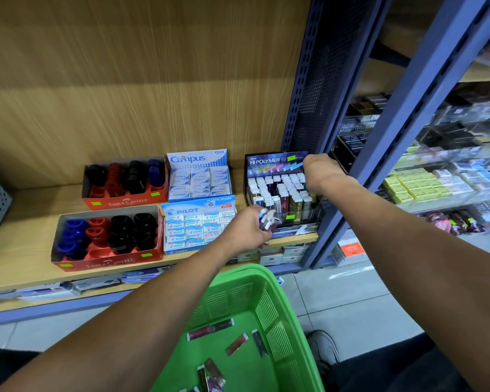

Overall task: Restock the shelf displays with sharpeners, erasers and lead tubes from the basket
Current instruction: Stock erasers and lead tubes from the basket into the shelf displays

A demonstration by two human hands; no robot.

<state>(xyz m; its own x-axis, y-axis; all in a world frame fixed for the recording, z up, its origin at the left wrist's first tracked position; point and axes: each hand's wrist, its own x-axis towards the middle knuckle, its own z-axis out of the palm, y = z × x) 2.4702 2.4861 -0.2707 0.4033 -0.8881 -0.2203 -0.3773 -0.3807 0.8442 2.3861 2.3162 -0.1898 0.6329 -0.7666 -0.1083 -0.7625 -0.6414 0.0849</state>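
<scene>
My left hand (248,226) grips a bunch of lead tubes (268,219) just in front of the black Hi-Polymer lead display (277,190) on the wooden shelf (20,244). My right hand (320,171) reaches over the display's right rear corner; its fingers are hidden behind the wrist. Several more lead tubes (211,329) lie in the green basket (269,309) below. Left of the display stand a Campus eraser box (200,176), a Pilot eraser box (198,224) and two red Faber-Castell sharpener boxes (108,239) (125,179).
A blue perforated upright (317,80) bounds the shelf on the right, with more stocked shelves (430,182) beyond. Boxes sit on the lower shelf (68,287). A grey shoe (323,349) stands on the tiled floor by the basket.
</scene>
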